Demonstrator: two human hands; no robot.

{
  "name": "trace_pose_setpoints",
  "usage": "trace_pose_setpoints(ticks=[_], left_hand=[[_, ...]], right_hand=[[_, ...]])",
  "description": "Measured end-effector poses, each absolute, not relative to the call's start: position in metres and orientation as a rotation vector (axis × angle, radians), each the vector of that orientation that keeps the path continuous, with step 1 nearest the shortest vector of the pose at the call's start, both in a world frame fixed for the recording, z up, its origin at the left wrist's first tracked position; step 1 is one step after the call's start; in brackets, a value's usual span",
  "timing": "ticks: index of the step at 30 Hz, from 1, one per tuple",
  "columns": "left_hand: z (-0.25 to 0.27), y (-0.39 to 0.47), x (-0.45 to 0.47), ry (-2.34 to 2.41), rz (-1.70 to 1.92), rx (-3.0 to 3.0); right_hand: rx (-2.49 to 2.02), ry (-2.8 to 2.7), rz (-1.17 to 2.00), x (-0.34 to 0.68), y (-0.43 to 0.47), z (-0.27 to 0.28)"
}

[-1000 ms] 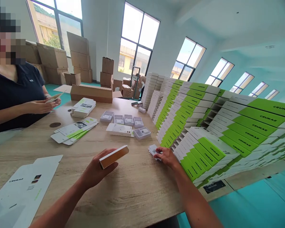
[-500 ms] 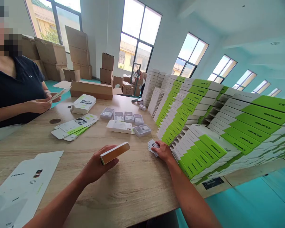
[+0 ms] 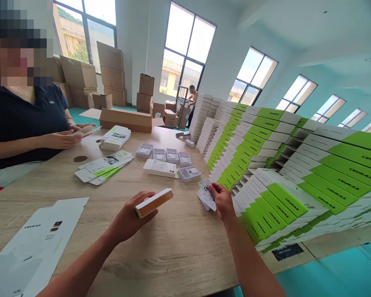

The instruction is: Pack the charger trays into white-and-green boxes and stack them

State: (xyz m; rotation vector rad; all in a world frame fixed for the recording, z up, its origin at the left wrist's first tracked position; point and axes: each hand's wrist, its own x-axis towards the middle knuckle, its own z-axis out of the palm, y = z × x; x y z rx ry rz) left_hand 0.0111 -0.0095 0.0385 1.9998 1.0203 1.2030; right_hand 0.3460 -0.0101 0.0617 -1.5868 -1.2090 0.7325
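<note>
Head camera: my left hand (image 3: 131,216) is curled partway around a slim, flat box (image 3: 154,203), fingers along its far side and thumb below; its edge is crisp and white, and its long near side is a smooth tan-brown. My right hand (image 3: 223,203) pinches a thin white card (image 3: 205,188) between thumb and fingers, the other fingers folded in. The card is stiff, square-cornered and printed in black, tilted just over a small loose pile of similar cards (image 3: 206,201) on the table (image 3: 173,255), whose surface is pale, streaky wood grain. Beyond them sits a translucent plastic tray (image 3: 189,174) with rounded corners, beside a flat white carton (image 3: 160,166). Close on my right, smooth white-and-green boxes (image 3: 278,200) rise in sharp-edged, stepped stacks. To my left lies a broad, flat sheet of white card (image 3: 40,243) with a cut outline. Across the table, a co-worker's hands (image 3: 69,138) hold a thin, pale flat piece (image 3: 84,130).
</note>
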Motion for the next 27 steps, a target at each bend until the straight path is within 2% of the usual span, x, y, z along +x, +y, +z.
trace_pose_setpoints(ticks=[3,7,14,16,20,27], left_hand=[[0.034,-0.007,0.011,1.036,1.268,2.047],[0.024,-0.003,0.008,1.045,1.261,2.127],[0.018,0.003,0.004,1.053,1.289,2.142],[0.021,0.004,0.003,1.076,1.317,2.116],[0.027,0.004,0.003,1.136,1.369,1.995],[0.032,0.008,-0.001,1.133,1.386,1.742]], right_hand=[[-1.429,-1.211,0.989,0.299,-0.042,0.08],[-1.21,-1.082,1.489,0.238,-0.066,0.105],[-1.119,-0.987,1.548,0.216,-0.05,0.113],[-1.22,-1.143,1.459,0.226,-0.041,0.106],[-1.596,-1.549,0.954,0.258,0.012,0.091],[-2.02,-1.684,0.465,0.285,0.104,0.062]])
